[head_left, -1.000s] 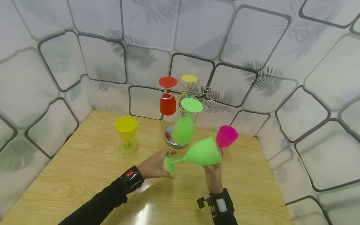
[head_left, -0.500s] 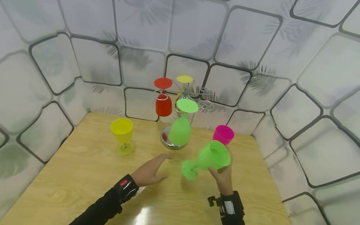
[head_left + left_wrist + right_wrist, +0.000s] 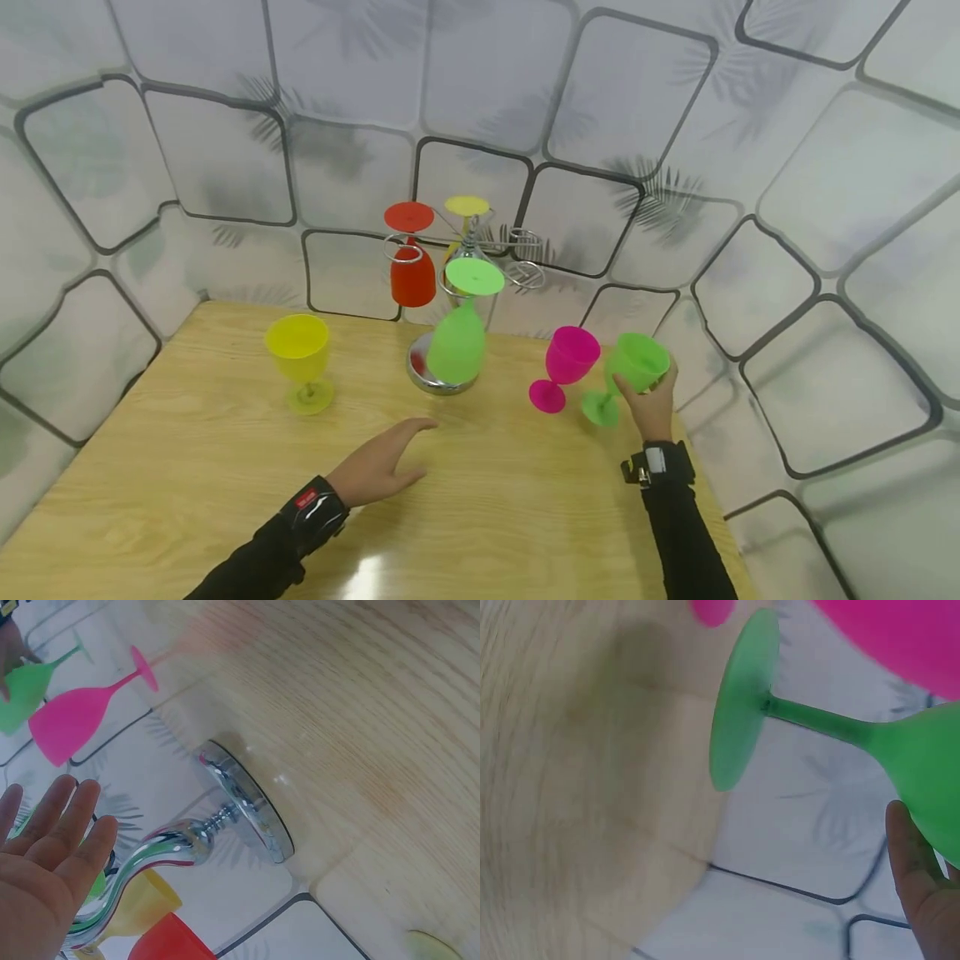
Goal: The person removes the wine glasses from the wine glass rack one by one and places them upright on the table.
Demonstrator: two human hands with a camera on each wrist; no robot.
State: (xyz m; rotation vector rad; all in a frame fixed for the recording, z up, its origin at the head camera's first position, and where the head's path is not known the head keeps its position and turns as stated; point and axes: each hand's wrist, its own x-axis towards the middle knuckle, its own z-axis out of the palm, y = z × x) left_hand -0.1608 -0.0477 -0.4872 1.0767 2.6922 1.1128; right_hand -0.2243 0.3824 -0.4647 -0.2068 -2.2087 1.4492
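My right hand (image 3: 652, 408) grips a green wine glass (image 3: 633, 360) round its bowl, thumb on the near side. The glass is nearly upright, its foot (image 3: 744, 701) close over the table at the right. Just left of it stands a pink wine glass (image 3: 572, 354). My left hand (image 3: 375, 468) hovers over the middle of the table, holding nothing, its fingers (image 3: 64, 825) extended. Ahead of it is a chrome glass rack (image 3: 422, 375), where a red glass (image 3: 412, 277), a second green glass (image 3: 457, 343) and a yellow glass (image 3: 467, 205) hang upside down, the last mostly hidden.
Another yellow wine glass (image 3: 298, 350) stands upright on the wooden table (image 3: 480, 517) at the left. Two bare rings (image 3: 525, 273) of the rack stick out to the right. Patterned walls (image 3: 360, 179) enclose the table at the back and sides.
My right hand has carried the green glass rightward and back, turning it from sideways to nearly upright. My left hand has let go of its foot and stays near the middle.
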